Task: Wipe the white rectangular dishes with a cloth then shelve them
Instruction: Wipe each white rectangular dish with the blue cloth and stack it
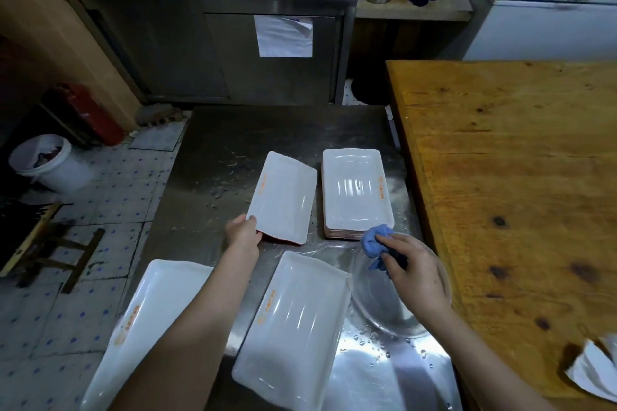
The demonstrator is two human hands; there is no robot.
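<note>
Near dish (290, 327) untouched — left hand (243, 233) pinches tilted dish (283, 197) corner; right hand (417, 274) fingers (394, 241) curled round cloth (374, 242).

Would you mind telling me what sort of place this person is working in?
Most likely the back kitchen of a restaurant or canteen: a wet stainless-steel worktable carries a stack of identical white rectangular dishes, and a steel cabinet with a paper notice stands behind it.

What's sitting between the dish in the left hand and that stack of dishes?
Nothing. In the head view, only a narrow strip of bare steel table separates the dish the left hand grips from the stack.
</note>
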